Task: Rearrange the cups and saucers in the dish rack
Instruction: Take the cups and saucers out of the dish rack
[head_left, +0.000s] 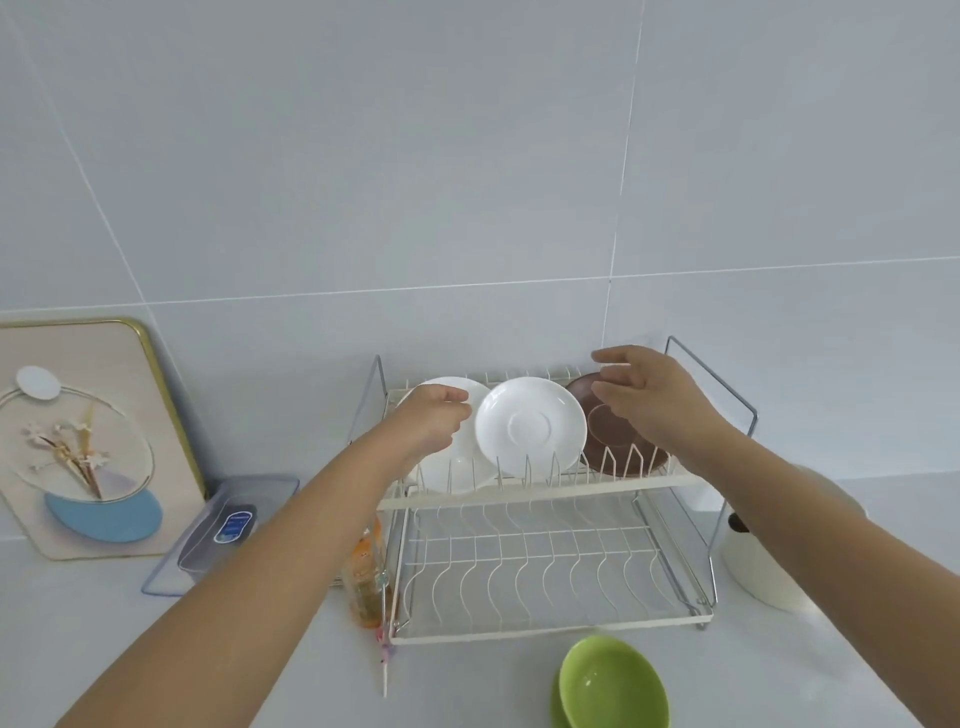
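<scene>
We are mid-reshuffle on the rack's (524, 496) top tier: left hand (434, 415) seemingly pinching the left saucer (457, 467), right hand (649, 400) spread at the brown saucer (608, 441), which needs gripping next.

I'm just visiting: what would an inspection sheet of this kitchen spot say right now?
Surface: pale counter.
Job's things: rack, upper tier holds left white saucer, middle white saucer, brown saucer; lower tier bare.
Clutter: green bowls in front, bottle, clear box, white pot.
Hands: left hand on left white saucer; right hand, fingers spread, at brown saucer.
Cables: nothing seen.
Surroundings: tiled wall, framed picture.
</scene>
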